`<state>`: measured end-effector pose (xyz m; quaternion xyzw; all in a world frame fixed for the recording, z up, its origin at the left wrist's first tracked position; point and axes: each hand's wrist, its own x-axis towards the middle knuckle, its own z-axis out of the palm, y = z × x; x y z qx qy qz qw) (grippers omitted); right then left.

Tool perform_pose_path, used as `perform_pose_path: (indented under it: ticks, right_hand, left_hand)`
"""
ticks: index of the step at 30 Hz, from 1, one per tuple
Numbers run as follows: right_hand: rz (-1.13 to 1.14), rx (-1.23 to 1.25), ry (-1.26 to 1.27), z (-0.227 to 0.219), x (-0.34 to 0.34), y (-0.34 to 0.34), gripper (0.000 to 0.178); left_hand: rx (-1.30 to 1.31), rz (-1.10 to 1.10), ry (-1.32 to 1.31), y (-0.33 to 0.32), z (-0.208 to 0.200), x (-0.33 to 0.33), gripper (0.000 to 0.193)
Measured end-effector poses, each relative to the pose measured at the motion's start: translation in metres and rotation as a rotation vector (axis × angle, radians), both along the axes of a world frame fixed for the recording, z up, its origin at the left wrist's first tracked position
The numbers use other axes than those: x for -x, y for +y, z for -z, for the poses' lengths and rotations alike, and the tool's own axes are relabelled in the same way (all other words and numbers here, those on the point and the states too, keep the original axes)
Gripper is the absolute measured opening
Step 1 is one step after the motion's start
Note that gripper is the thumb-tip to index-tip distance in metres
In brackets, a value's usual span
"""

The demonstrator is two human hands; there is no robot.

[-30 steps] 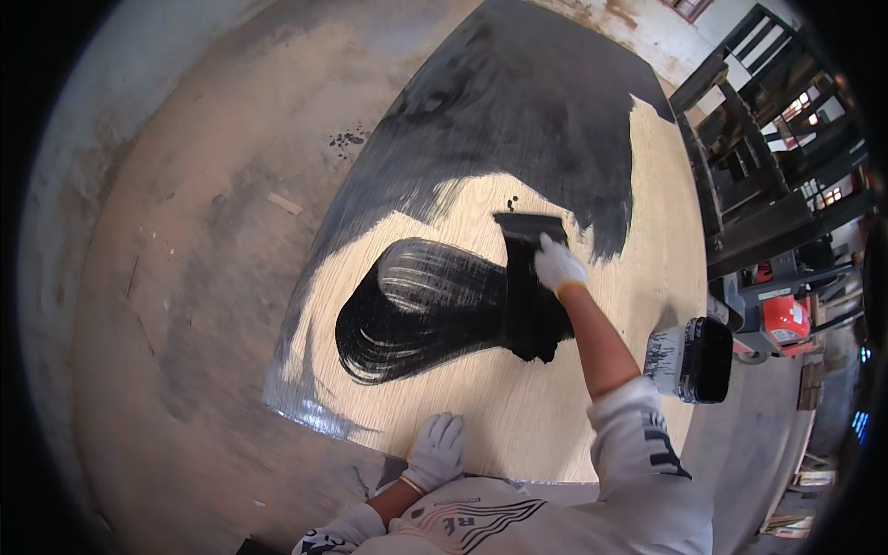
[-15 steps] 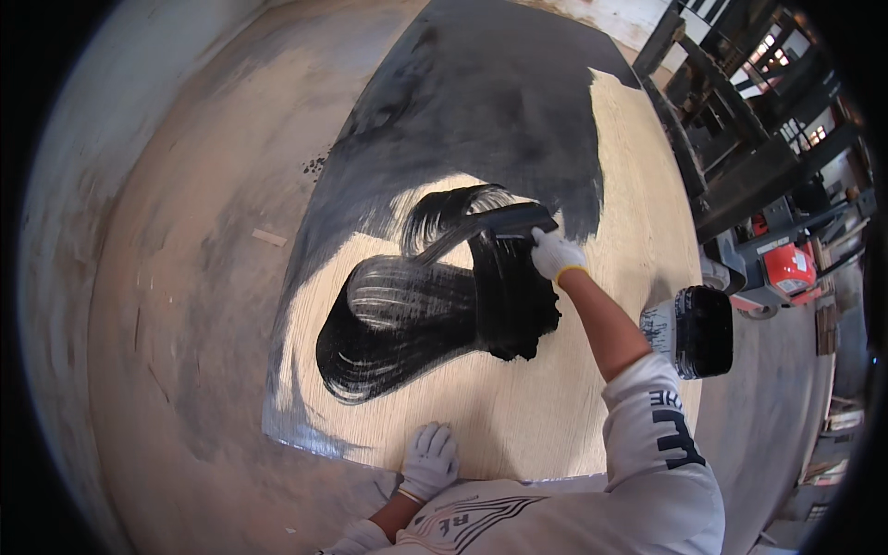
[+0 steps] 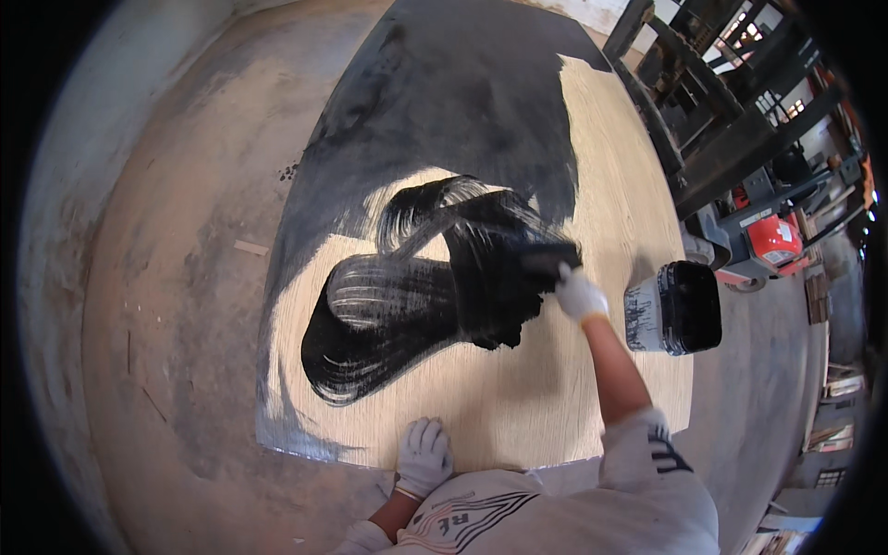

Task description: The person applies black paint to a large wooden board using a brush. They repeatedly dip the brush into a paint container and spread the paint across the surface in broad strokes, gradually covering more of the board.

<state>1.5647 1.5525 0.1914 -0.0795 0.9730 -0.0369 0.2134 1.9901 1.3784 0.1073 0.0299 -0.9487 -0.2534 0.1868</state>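
Note:
A large wood-grained board (image 3: 518, 407) lies in front of me, its far part covered in black coating (image 3: 444, 102). A thick, wet black smear (image 3: 370, 347) sits in the middle, streaked by wide strokes. My right hand (image 3: 583, 294), in a white glove, is closed on a wide dark spreader (image 3: 548, 262) pressed onto the right side of the smear. The spreader's lower edge blends into the black. My left hand (image 3: 425, 456), also gloved in white, rests flat on the bare near edge with its fingers stretched out.
A bucket (image 3: 647, 319) with black contents and drips down its side stands at the board's right edge. Beyond it are a red and black forklift (image 3: 772, 242) and dark metal frames (image 3: 712, 129). Dusty concrete floor (image 3: 185, 305) and a pale wall (image 3: 83, 157) lie left.
My right hand has swept the spreader right and toward me across the black smear, leaving fresh streaks. My left hand stays at the near edge. The whole view has shifted slightly.

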Motion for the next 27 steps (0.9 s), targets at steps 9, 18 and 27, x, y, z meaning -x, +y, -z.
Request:
perform_pose_path:
  ticks: [9,18,27]
  right_hand:
    - [-0.242,0.021,0.066,0.003,0.06,-0.049,0.038]
    - [-0.02,-0.141,-0.108,-0.027,-0.226,0.091,0.064]
    - [-0.817,-0.755,0.021,0.017,0.147,0.055,0.039]
  left_hand:
    - [0.001,0.0,-0.047,-0.005,0.001,-0.003,0.038]
    - [-0.057,0.016,-0.038,-0.001,0.0,0.002,0.035]
    - [-0.007,0.051,-0.012,-0.002,0.002,0.009,0.037]
